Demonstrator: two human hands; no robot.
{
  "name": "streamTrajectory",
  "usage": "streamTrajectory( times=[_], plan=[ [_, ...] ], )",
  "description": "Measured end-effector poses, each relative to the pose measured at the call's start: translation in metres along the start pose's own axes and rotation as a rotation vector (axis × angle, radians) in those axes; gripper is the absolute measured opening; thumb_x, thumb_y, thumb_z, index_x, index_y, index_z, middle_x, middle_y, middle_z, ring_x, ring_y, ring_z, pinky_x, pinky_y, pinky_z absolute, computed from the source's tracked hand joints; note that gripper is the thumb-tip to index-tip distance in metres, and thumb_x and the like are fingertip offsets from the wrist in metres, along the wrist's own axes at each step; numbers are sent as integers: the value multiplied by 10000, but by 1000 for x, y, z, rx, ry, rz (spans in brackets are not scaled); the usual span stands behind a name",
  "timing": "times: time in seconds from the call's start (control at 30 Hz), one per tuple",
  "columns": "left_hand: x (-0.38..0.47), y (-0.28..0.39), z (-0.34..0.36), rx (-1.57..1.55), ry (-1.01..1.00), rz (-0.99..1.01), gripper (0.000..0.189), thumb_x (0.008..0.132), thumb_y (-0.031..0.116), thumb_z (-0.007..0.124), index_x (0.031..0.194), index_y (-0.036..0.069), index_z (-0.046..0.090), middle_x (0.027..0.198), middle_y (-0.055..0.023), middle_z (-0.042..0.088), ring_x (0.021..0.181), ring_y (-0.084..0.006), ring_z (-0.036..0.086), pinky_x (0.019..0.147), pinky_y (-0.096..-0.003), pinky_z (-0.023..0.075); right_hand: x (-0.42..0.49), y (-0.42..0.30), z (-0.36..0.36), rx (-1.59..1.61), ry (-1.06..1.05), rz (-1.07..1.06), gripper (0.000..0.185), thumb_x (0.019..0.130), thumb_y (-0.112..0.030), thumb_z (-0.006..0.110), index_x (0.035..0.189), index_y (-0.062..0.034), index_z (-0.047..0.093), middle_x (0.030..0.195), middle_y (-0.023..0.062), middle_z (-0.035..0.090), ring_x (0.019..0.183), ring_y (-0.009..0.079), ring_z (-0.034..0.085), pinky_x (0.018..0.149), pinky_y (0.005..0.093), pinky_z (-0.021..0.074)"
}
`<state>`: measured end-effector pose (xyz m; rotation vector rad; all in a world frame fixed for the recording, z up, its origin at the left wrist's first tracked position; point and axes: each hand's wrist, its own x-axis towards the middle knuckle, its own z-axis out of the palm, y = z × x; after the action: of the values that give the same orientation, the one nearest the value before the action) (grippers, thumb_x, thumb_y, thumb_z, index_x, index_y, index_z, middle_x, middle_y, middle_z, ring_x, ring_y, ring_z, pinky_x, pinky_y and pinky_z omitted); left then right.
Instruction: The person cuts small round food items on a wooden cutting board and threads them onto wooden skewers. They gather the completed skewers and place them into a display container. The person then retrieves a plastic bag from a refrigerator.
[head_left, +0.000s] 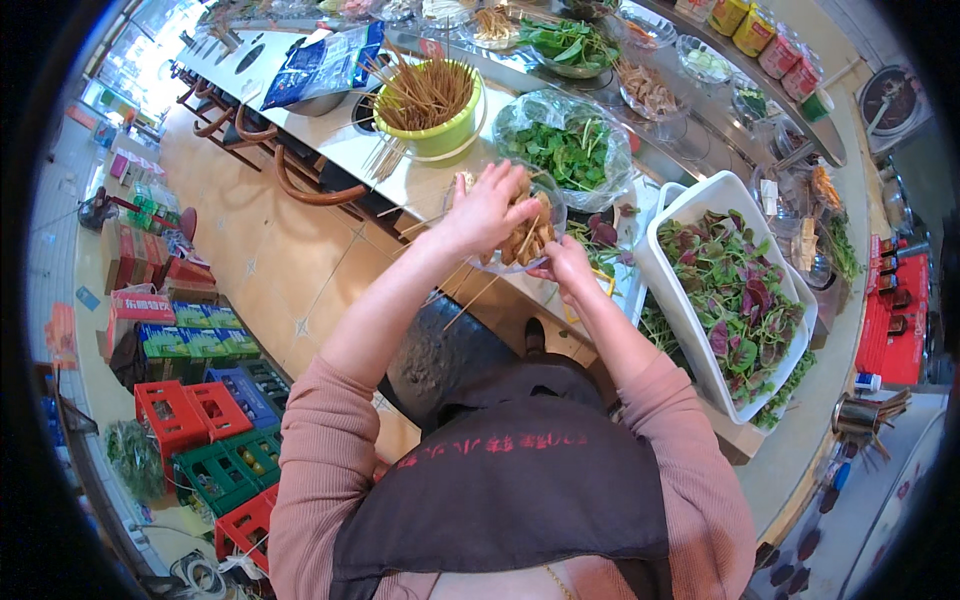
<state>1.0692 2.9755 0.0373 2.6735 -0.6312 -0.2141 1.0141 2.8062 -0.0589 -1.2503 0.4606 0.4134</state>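
Note:
A clear plastic bowl (559, 202) holds brown pieces of food (534, 234), with thin wooden skewers sticking out towards the lower left. My left hand (487, 206) lies over the bowl and touches the food, its fingers apart. The bowl's near right rim is gripped by my right hand (568, 266). Just beyond stands a yellow-green bucket (439, 142) packed with bamboo skewers (427, 90). Next to it, green leaves (566, 150) fill a clear plastic bag (514, 116). What lies under my left palm is hidden.
White plastic bins (679, 300) of red-green leafy vegetables (739, 300) stand at my right. A black-seated stool (442, 367) is below the bowl. Wooden-armed chairs (292, 180) line the counter. Crates (172, 412) and boxes (142, 315) occupy the left floor. Bowls of food sit along the steel rail (720, 135).

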Motion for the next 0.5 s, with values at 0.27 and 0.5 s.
streamTrajectory(
  times=[0.27,0.5],
  plan=[
    [34,44,-85,-70,152,75,708,925,508,497,1380,-19,368,1410,-234,402,1300,-356,409,1066,-399,352,-13,-98,-21,-19,31,-277,304,818,-34,461,1110,35,508,946,147,639,729,209,656,624,308,581],
    [62,86,-88,321,337,184,698,902,514,520,1402,51,367,1388,-191,450,1280,-339,445,1081,-520,302,-21,-155,-68,-10,243,-296,266,820,-41,475,1064,64,480,940,170,627,772,258,662,640,324,591]
  ],
)
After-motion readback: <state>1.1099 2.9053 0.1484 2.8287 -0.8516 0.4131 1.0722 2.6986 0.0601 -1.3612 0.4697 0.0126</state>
